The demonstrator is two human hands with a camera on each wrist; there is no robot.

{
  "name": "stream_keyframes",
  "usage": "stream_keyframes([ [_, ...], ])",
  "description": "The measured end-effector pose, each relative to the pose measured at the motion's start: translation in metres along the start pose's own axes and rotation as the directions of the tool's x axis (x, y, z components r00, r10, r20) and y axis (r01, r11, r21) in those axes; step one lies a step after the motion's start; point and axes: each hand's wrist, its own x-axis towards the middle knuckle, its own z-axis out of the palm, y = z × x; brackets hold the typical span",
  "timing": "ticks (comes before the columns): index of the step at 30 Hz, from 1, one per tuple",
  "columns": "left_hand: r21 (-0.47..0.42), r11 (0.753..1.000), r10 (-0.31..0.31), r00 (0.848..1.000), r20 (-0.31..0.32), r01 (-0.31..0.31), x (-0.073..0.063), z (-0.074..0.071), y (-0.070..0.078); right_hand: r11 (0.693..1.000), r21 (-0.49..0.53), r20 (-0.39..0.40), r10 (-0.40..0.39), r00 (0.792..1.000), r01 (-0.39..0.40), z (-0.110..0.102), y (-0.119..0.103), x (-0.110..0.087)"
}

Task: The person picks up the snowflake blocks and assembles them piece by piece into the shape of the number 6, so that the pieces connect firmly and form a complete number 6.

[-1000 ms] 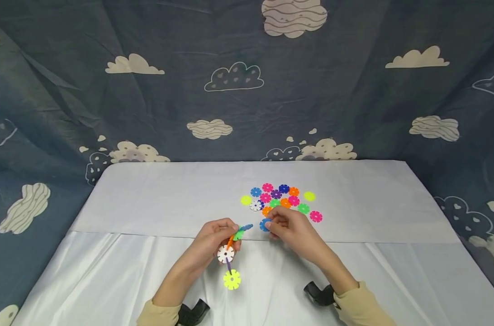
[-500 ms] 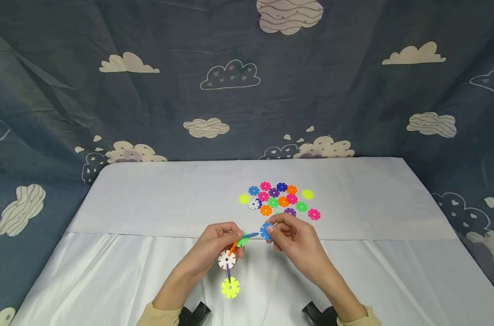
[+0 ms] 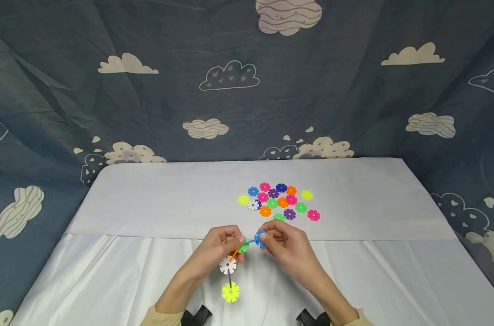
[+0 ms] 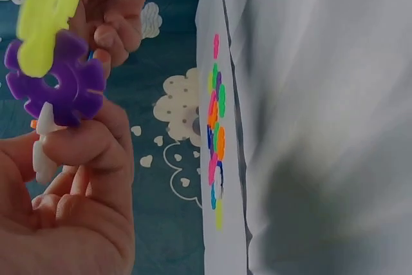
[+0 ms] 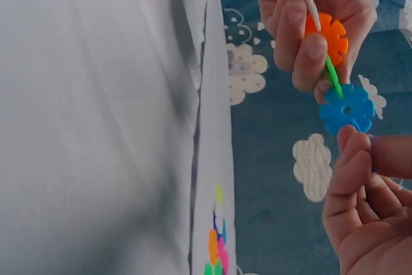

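My left hand (image 3: pixel 214 253) pinches a chain of slotted snowflake discs by its green disc (image 3: pixel 243 247). From the grip hang an orange disc (image 5: pixel 333 38), a white disc (image 3: pixel 228 265), a purple disc (image 4: pixel 59 76) and, lowest, a yellow disc (image 3: pixel 230 292). At the other end of the chain is a blue disc (image 5: pixel 346 110), edge-on in the head view. My right hand (image 3: pixel 289 249) pinches another blue disc (image 3: pixel 260 238) between thumb and fingers, its edge meeting the chain's blue disc. Fingers hide whether the slots interlock.
Several loose snowflake discs in mixed colours lie on the white table (image 3: pixel 169 199) beyond my hands, among them a pink disc (image 3: pixel 314 215) and a purple disc (image 3: pixel 289 214). A dark curtain with clouds (image 3: pixel 230 36) hangs behind.
My right hand has come nearer and leftward with its blue disc, from a gap apart to meeting the chain's end. My left hand has moved slightly nearer and right, still holding the chain.
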Motion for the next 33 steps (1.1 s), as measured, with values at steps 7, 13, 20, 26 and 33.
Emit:
stream_keyframes([
  [7, -0.018, 0.999, -0.031, 0.999, -0.045, 0.03, 0.003, 0.008, -0.003, 1.0, -0.001, -0.018, -0.022, 1.0, 0.022, -0.003, 0.009, 0.005],
  [13, -0.022, 0.998, -0.062, 0.998, 0.01, 0.062, 0.004, 0.012, -0.006, 0.999, -0.037, 0.014, 0.007, 1.0, -0.007, -0.002, 0.011, 0.007],
  [20, -0.044, 0.998, -0.041, 0.994, 0.1, 0.045, 0.004, 0.015, -0.005, 0.995, 0.104, 0.099, -0.01, 0.995, -0.001, -0.004, 0.015, 0.008],
  [26, -0.014, 1.0, -0.011, 0.998, 0.067, 0.012, 0.004, 0.012, -0.003, 0.99, 0.136, 0.024, 0.031, 0.999, -0.034, -0.028, 0.028, 0.019],
  [33, 0.055, 0.998, 0.025, 0.998, -0.058, -0.021, 0.001, 0.005, 0.0, 0.982, -0.118, -0.031, 0.142, 0.989, -0.145, -0.067, 0.049, 0.039],
])
